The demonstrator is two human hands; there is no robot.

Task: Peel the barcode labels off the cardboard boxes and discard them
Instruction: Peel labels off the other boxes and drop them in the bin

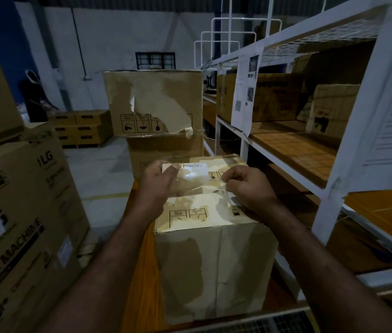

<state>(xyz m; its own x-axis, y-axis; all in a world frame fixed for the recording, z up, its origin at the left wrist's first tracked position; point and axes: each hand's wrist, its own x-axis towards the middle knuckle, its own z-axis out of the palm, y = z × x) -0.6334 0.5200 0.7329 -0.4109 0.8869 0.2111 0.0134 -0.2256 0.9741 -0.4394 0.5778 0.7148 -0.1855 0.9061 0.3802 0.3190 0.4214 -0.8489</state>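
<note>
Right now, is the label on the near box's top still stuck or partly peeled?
Partly peeled. The label is lifted with a clear film over the box; the left hand and right hand pinch its two ends.

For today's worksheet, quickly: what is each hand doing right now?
Left hand: closed, gripping the peeled label on the cardboard box.
Right hand: closed, pinching the label's other edge.

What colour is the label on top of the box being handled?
White, on the brown cardboard box; the label shows best in the head view.
</note>
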